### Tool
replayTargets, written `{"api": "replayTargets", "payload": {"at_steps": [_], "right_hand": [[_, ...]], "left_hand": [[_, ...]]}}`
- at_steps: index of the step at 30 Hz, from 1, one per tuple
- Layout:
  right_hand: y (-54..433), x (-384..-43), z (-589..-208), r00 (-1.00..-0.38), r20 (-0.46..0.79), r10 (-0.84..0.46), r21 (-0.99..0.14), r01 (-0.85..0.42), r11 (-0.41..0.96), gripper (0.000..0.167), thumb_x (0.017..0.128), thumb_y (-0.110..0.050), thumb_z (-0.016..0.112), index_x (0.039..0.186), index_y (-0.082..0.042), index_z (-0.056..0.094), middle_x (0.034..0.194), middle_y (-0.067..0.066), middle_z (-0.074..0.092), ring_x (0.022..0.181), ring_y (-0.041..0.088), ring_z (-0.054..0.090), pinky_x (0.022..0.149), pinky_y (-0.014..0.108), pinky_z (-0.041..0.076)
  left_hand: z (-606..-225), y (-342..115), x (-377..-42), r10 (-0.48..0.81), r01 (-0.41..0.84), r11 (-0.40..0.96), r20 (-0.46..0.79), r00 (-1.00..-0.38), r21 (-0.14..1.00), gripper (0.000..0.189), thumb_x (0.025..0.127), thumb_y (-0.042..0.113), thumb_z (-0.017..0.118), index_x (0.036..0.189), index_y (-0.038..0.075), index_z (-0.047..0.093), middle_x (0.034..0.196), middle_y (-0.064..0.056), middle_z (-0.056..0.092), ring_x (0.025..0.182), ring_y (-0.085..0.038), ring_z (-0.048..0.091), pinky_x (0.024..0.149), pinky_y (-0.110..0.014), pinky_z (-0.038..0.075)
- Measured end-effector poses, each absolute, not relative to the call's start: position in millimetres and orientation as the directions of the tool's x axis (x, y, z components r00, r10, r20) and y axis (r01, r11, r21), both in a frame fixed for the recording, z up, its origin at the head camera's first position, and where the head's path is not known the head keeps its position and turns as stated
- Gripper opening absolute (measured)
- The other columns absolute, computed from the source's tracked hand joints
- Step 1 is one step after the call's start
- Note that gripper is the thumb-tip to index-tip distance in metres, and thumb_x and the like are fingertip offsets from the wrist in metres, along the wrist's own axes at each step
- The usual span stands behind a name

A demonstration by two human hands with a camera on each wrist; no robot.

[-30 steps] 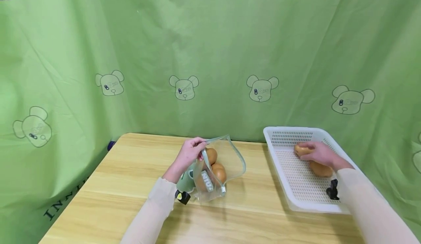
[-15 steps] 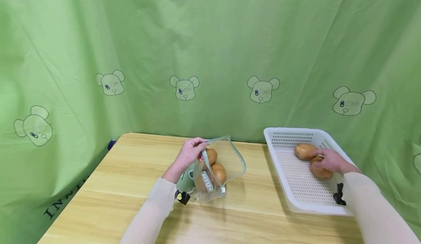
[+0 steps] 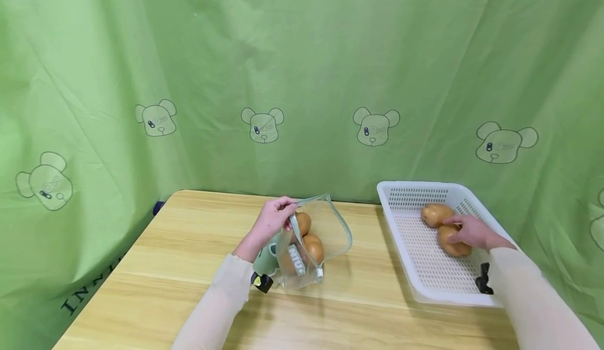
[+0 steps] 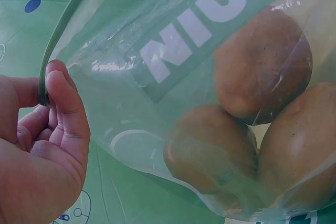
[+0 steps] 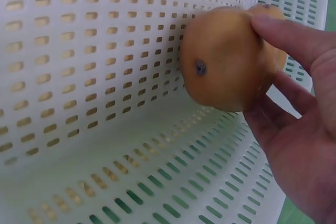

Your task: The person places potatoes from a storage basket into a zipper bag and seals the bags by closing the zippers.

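Observation:
My left hand (image 3: 271, 220) pinches the green-edged rim of a clear zip bag (image 3: 296, 261) marked "NIU", holding its mouth apart. Inside, several brown pears (image 3: 313, 249) rest together; in the left wrist view these pears (image 4: 262, 66) press against the plastic below the rim. At the right, my right hand (image 3: 474, 232) is in the white basket, gripping the nearer of two pears (image 3: 453, 241). The right wrist view has thumb and fingers around that pear (image 5: 226, 59), its dark blossom end facing the camera. The other pear (image 3: 436, 215) lies right behind it.
The white perforated basket (image 3: 415, 282) stands on the right of the wooden table (image 3: 189, 245). Next to the bag is a light green object (image 3: 267, 261), partly hidden by the left arm. A green curtain (image 3: 311, 67) hangs behind the table.
My right hand has shifted from the farther pear to the nearer one, and that pear has moved slightly left in the basket. The left hand and bag have stayed put.

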State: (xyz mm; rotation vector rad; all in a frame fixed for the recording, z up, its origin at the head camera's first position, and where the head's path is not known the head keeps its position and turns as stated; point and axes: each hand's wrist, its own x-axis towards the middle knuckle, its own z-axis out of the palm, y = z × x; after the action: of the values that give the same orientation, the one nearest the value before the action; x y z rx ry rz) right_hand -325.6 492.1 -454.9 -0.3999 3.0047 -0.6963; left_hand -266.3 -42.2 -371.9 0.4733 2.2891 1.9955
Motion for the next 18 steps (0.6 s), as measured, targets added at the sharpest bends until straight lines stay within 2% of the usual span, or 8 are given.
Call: {"api": "replayTargets", "payload": {"at_steps": [4, 10, 18], "right_hand": [[489, -324, -458, -0.966, -0.003, -0.258, -0.439, -0.230, 0.868, 0.066, 0.070, -0.018, 0.080, 0.121, 0.014, 0.052, 0.111, 0.035, 0.055, 0.091, 0.038, 0.057, 0.075, 0.042, 0.047], [484, -321, -460, -0.965, -0.067, -0.254, -0.479, -0.192, 0.856, 0.078, 0.072, -0.023, 0.080, 0.131, 0.012, 0.042, 0.111, 0.033, 0.053, 0.093, 0.038, 0.055, 0.076, 0.044, 0.048], [469, -319, -464, -0.959, -0.039, -0.281, -0.487, -0.227, 0.843, 0.083, 0.069, -0.024, 0.082, 0.132, 0.011, 0.041, 0.111, 0.031, 0.053, 0.096, 0.039, 0.054, 0.078, 0.044, 0.046]], "left_hand": [[-372, -43, -267, 0.279, 0.183, 0.107, 0.147, -0.949, 0.977, 0.023, 0.097, 0.004, 0.049, 0.111, -0.010, 0.060, 0.069, -0.002, 0.053, 0.053, -0.012, 0.050, 0.053, -0.026, 0.047], [-373, -43, -267, 0.281, 0.184, 0.101, 0.150, -0.948, 0.978, 0.023, 0.097, 0.004, 0.049, 0.111, -0.011, 0.060, 0.069, -0.002, 0.053, 0.053, -0.012, 0.050, 0.054, -0.027, 0.047], [-373, -43, -268, 0.290, 0.190, 0.105, 0.152, -0.945, 0.976, 0.022, 0.097, 0.004, 0.049, 0.109, -0.010, 0.060, 0.068, -0.002, 0.053, 0.053, -0.012, 0.050, 0.054, -0.028, 0.048]]}}
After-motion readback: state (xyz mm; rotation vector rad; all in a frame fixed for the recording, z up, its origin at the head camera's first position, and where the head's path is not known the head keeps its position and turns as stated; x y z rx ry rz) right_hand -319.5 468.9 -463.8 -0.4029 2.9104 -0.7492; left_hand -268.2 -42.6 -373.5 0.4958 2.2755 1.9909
